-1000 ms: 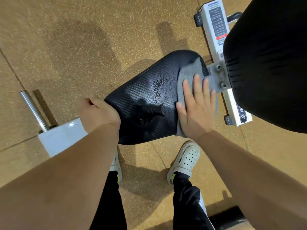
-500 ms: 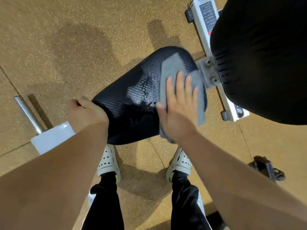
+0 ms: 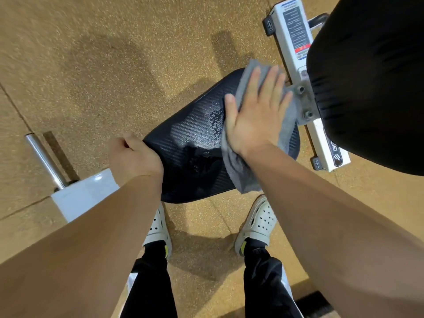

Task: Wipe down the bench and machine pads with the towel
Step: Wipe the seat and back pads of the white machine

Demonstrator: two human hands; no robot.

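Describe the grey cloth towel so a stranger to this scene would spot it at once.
Start at the black, weave-textured seat pad in the middle of the speckled tan floor. On its end nearest the white metal frame, the grey cloth towel lies flattened under the right hand. It is the only soft, creased grey thing there; the pad and frame beside it are black and white.

The floor (image 3: 114, 65) was a speckled ochre rubber, split by thin dark seams (image 3: 13, 106) running at a slant on the left. Soft, broad shadows (image 3: 110, 60) lay across it under warm overhead light. A chrome bar (image 3: 44, 160) stuck out from a glossy white block (image 3: 85, 193) at the left, and a white steel beam (image 3: 296, 35) with a printed label lay at the upper right
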